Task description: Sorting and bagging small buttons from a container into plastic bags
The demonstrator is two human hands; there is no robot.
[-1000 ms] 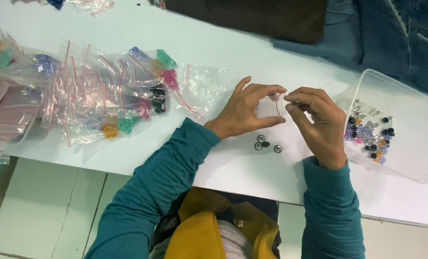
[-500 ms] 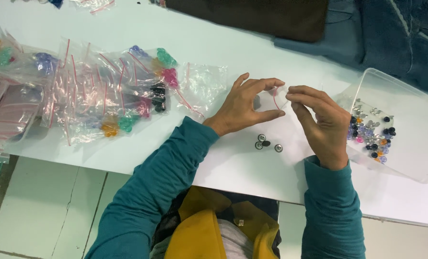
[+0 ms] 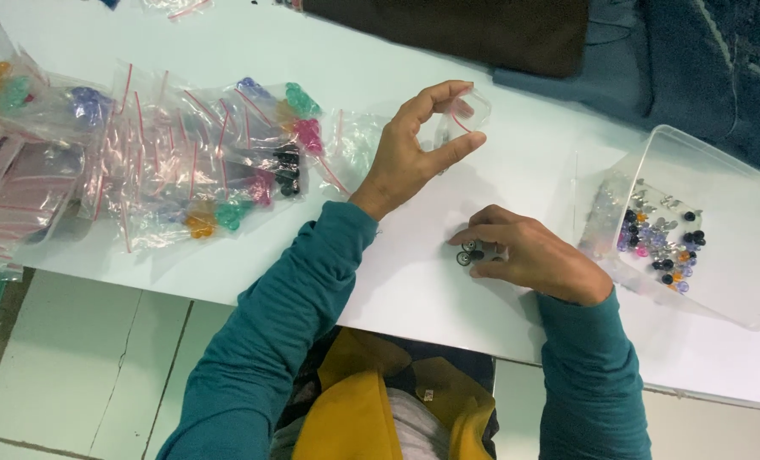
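Head view: right hand [image 3: 529,255] near table edge [image 3: 431,328].

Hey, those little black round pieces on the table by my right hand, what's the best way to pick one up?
Pinch one small black piece across its round edge, coming straight down. They lie flat on the white table, right at your right hand fingertips.

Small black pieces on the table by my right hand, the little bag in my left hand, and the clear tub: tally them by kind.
Small black round pieces under the right hand: 3 visible
Small clear zip bag in the left hand: 1
Clear plastic tub: 1
Total: 5
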